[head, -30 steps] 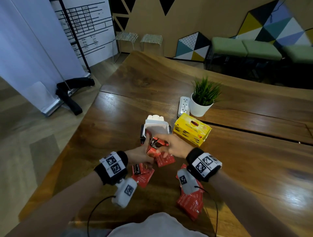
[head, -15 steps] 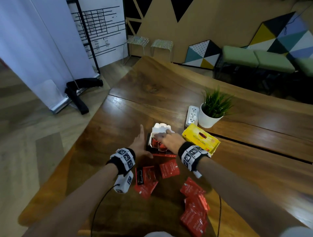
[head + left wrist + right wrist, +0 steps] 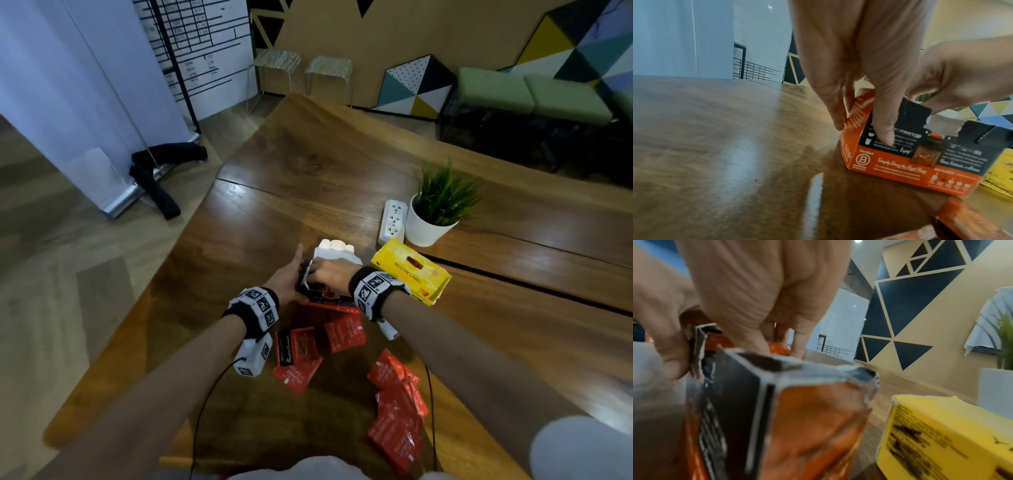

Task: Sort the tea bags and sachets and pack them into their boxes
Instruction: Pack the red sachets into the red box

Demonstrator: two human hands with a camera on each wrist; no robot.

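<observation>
An orange and black box stands on the wooden table with its white lid flap thrown back. My left hand grips its left front corner, thumb on the black face and fingers on the orange side. My right hand reaches into the open top, and its straight fingers press on orange sachets inside. Several red sachets lie loose in front: two under my left wrist, one beside them and a pile at the near right. A yellow tea box lies right of the orange box.
A potted plant and a white power strip stand behind the yellow box. The table's left edge runs close to my left arm, with floor beyond. A cable trails from my left wrist.
A second ago both hands held red sachets in front of the box. The right hand has since carried them into the box, and the left has moved to the box's corner.
</observation>
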